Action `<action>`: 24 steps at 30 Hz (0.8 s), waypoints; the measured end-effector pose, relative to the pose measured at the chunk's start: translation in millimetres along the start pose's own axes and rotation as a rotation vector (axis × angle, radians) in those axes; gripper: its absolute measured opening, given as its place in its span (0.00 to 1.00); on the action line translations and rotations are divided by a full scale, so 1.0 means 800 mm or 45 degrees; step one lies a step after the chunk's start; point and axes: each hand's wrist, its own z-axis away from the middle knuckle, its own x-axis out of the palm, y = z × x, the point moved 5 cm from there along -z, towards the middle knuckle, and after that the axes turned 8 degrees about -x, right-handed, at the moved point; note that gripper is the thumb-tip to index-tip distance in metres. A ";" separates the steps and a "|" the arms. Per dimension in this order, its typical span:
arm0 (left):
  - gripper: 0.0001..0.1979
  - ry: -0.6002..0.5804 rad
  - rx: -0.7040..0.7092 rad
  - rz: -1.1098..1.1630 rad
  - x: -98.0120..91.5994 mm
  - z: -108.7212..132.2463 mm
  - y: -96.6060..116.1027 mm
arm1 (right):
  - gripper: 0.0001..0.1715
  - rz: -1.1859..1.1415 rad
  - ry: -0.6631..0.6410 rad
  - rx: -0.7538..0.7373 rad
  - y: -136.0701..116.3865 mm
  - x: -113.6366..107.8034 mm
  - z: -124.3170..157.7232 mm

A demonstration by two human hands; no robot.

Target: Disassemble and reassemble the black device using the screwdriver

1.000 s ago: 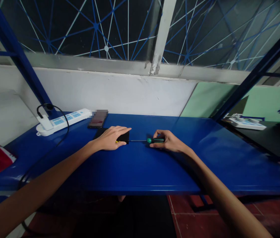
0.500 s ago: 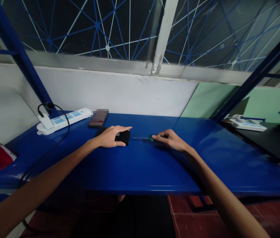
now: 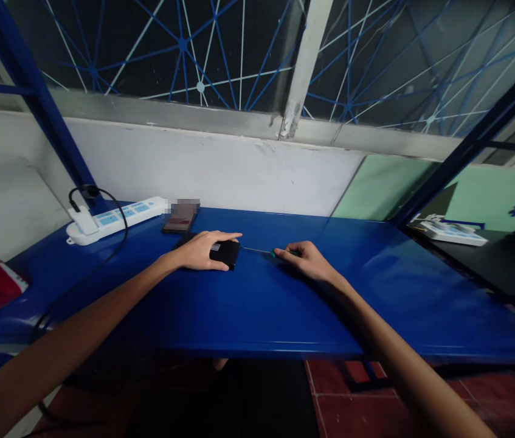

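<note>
**Flat press on the left, closed grip on the right**

Near the centre of the frame, on the blue table (image 3: 257, 316): pressing down on a small black device (image 3: 226, 253) with the left hand (image 3: 205, 250). Fingers stretched flat over its top, not curled, thumb laid along the near edge. Resting on it more than grasping it.

Just to the right: holding a screwdriver (image 3: 279, 252) in the right hand (image 3: 306, 260), fingers clenched around the green handle, most of the handle hidden inside the grip. Thin shaft lying nearly level, low over the table, pointing left toward the right end of the device. Tip touching the casing or stopping just short: hard to tell at this size, probably very close.

Further to the upper left: a white power strip (image 3: 115, 218) with a black cable (image 3: 102, 255) plugged in and hanging over the table edge. Also a phone (image 3: 179, 219) lying flat between the strip and the device, just behind the left hand.

Risks, as a judgement only:
- With such a thin shaft at such a low angle, easy to slip off the casing and run toward the left fingertips lying close to the line of the tip.
- With only a flat hand on top, easy for the device to slide on the smooth painted surface toward the phone when pushed from the side.
- With too much force at the tip, a possible scratch or a bent shaft.
</note>
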 end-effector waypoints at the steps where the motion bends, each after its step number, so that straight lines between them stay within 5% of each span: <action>1: 0.39 0.000 -0.002 -0.003 0.000 0.000 0.000 | 0.31 0.010 0.000 -0.003 0.000 0.000 0.000; 24: 0.39 -0.014 0.010 -0.003 0.004 -0.002 -0.004 | 0.27 0.120 0.046 -0.094 -0.001 0.000 -0.001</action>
